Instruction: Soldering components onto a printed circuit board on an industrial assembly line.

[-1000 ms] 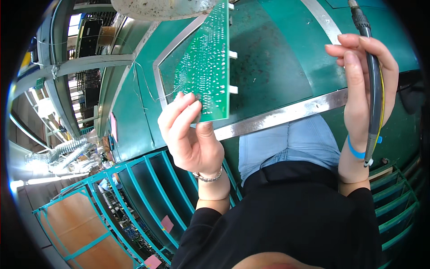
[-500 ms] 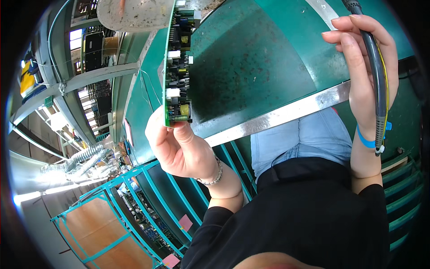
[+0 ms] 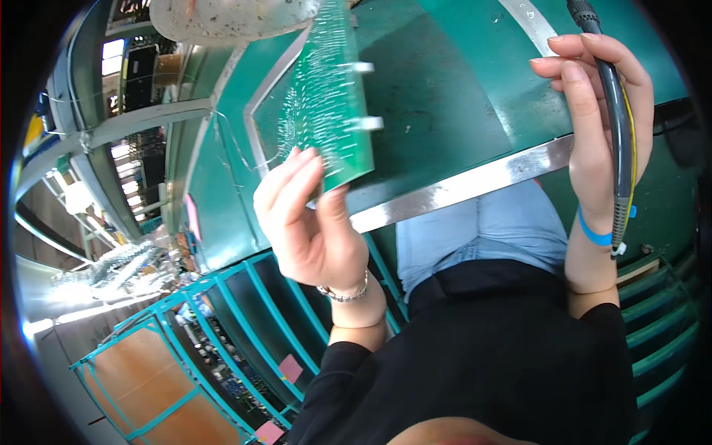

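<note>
My left hand [image 3: 315,230] pinches the near end of a green circuit board [image 3: 348,152] between thumb and fingers. The board is tilted above the bench, its face of many protruding metal leads showing; two white connectors [image 3: 367,123] stick out beyond its right edge. Most of its component side is turned out of sight. On the right, my right hand [image 3: 604,126] is closed around a black soldering iron handle [image 3: 614,104] with a knurled collar, its front end cut off by the view's upper edge. A yellow-green wire runs along the handle.
Beneath the hands lies a green bench mat [image 3: 437,81] with a metal front edge [image 3: 475,175]. A pale, stained tray [image 3: 230,21] sits at the far left. Beyond are metal racks [image 3: 148,111]; a teal rack [image 3: 252,319] with circuit boards stands at lower left.
My left hand has turned the circuit board from edge-on, components to the right, so its lead side now shows. My right hand holds the soldering iron nearly still.
</note>
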Demonstrator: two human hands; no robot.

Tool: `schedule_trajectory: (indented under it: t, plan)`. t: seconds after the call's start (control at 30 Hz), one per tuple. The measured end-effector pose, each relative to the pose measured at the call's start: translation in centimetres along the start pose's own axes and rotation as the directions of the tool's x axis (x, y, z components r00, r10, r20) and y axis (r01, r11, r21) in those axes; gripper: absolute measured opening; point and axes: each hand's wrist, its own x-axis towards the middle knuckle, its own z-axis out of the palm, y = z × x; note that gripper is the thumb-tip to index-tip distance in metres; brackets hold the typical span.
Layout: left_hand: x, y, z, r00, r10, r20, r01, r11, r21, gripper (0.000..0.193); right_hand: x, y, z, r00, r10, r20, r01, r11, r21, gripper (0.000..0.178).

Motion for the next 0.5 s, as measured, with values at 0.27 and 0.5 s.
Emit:
schedule_trajectory:
  t: [0.27,0.5]
  plan:
    - [-2.0,0.4,3.2,0.966,0.108,0.236,-0.152,0.973,0.176,0.031,-0.2,-0.1,0.8,0.999,0.007,-0.042,-0.005,0.999,0.032,0.028]
    - [-2.8,-0.2,4.4,0.946,0.159,0.282,-0.22,0.955,0.199,0.028,0.0,0.1,0.9,1.0,-0.003,-0.017,0.004,0.998,0.055,0.028]
